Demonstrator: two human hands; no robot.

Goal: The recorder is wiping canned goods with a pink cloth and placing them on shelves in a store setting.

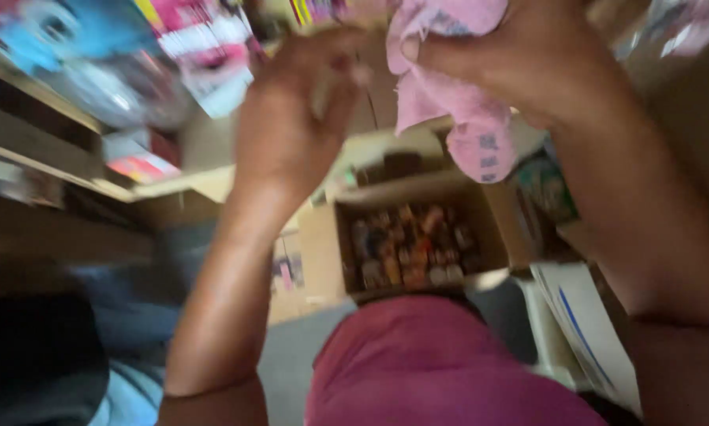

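The whole view is smeared by motion, so small details are lost; the top edge cuts off the pink cloth [457,102] and part of the right hand [500,51]; the contents of the open cardboard box [414,237] below are only a jumble of small coloured shapes. The right hand is closed around the cloth, thumb pressed across its front, and the cloth hangs down from the fist above the box. The left hand [303,102] is raised just beside it, fingers curled at the cloth's edge; whether it actually grips anything cannot be told. Blurred colourful packages [173,47] fill the shelves [31,142] at left.
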